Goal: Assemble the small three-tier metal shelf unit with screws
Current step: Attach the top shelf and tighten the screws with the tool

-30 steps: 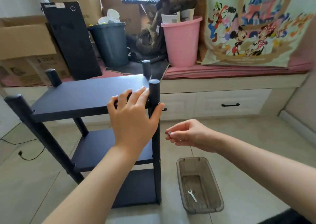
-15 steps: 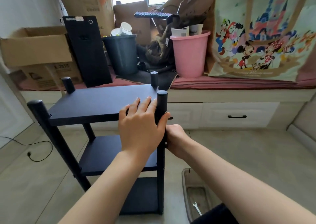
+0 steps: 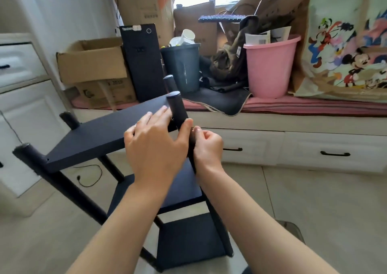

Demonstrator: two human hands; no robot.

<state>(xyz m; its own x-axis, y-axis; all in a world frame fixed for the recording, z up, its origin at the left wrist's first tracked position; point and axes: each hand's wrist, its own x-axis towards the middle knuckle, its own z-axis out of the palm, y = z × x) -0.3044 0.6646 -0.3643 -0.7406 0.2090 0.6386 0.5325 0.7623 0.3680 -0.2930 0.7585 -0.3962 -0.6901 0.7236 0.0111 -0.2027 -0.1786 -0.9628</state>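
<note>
Left grip [image 3: 155,146] rests spread on three-tier shelf [image 3: 94,135], thumb round one post [image 3: 178,108]; right grip [image 3: 207,146] pinches against that post.

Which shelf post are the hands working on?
Find the dark three-tier shelf unit standing on the floor. It is the near right corner post, capped at the top. Unlike the other three posts, it has the left hand and right hand on it.
</note>
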